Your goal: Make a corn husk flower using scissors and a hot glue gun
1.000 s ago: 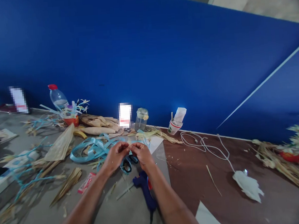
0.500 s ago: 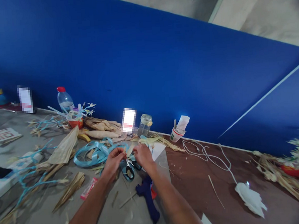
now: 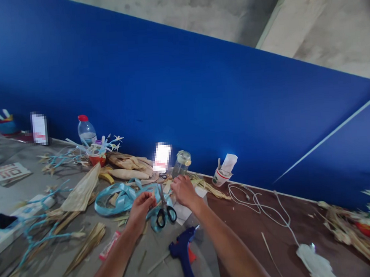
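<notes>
My left hand [image 3: 143, 205] is over the grey table top with thumb and fingers pinched on a small pale husk piece that I can barely see. It hovers beside black-handled scissors [image 3: 165, 210] that lie on a loop of light blue ribbon [image 3: 113, 198]. My right hand [image 3: 184, 190] is stretched further back, over pale husk strips [image 3: 204, 184] near a glass jar [image 3: 181, 163]. Its fingers curl down behind the back of the hand, so their grip is hidden. A blue glue gun [image 3: 183, 253] lies between my forearms.
Dried husks [image 3: 128, 164], a cup of blue stems [image 3: 94, 155] and a water bottle [image 3: 86, 130] stand along the blue wall. A paper cup [image 3: 221, 175] and white cable [image 3: 259, 201] lie to the right. A power strip [image 3: 7, 227] is at the left edge.
My hands were together pinching a husk piece; now they have parted. The right hand has reached back toward the jar, the left stays pinched. The view has tilted upward.
</notes>
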`<state>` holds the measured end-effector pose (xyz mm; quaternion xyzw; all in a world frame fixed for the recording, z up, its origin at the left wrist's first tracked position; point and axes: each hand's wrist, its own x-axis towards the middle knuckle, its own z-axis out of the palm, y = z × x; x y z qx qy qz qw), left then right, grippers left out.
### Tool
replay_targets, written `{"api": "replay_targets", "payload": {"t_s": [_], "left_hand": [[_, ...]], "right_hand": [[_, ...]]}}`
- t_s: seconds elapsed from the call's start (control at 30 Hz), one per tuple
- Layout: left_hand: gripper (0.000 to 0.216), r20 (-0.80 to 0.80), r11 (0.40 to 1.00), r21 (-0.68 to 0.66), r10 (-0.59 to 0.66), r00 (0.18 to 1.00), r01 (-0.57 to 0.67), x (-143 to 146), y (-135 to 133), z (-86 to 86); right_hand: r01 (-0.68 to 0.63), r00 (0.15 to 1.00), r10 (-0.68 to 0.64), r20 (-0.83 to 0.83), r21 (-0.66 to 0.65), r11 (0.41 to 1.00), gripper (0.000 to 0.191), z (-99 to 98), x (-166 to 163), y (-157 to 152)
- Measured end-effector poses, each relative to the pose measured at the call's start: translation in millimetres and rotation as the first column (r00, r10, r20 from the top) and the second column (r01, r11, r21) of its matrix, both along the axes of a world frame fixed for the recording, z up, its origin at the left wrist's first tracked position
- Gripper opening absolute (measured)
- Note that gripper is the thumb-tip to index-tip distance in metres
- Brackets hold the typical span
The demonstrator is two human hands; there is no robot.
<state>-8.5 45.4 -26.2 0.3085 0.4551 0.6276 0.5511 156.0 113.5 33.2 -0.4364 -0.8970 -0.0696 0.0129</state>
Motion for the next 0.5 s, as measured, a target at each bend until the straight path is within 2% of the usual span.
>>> {"api": "replay_targets", "payload": {"t_s": [0.27,0.5], "left_hand": [[0.039,-0.054,1.000,0.012,0.027,0.998,-0.027,0.6,-2.2,7.8],[0.043,-0.063,0.999,-0.004,0.048,0.997,-0.049,0.1,-0.8,7.0]], "right_hand": [[0.032,0.999,-0.034,0.014,0.099,0.995,0.025,32.6,19.4,8.0],[0.020,0.999,-0.024,0.023,0.135,0.991,0.029,60.9,29.3,3.9]]}}
